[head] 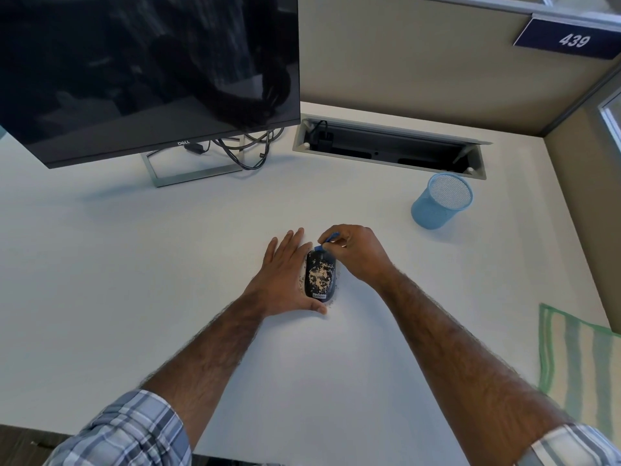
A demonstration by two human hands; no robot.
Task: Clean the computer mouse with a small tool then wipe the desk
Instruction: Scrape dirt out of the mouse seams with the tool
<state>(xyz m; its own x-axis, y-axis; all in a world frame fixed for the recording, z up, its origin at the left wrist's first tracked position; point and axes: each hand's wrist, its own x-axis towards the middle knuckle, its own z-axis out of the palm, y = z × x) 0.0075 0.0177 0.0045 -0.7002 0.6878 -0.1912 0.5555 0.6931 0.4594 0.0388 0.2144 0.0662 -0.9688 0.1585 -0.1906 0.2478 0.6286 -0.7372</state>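
White desk (168, 264), walled by beige partitions (403, 62) bearing a number plate (571, 40) marked 439. Beyond the fingertips to the left: dark monitor (134, 72) on its stand. Straight ahead of them: recessed cable trough (389, 148) holding a plug and cords. Right of the right fingers, well apart: blue mesh cup (440, 201), only its mesh bottom showing. Nearer, at the right edge: striped cloth (578, 361). Left hand (282, 274) flat, fingers straight, lying against the crumb-covered mouse (320, 277). Right hand (356, 253) curled, pinching a small blue tool (327, 240) at the mouse's far end.
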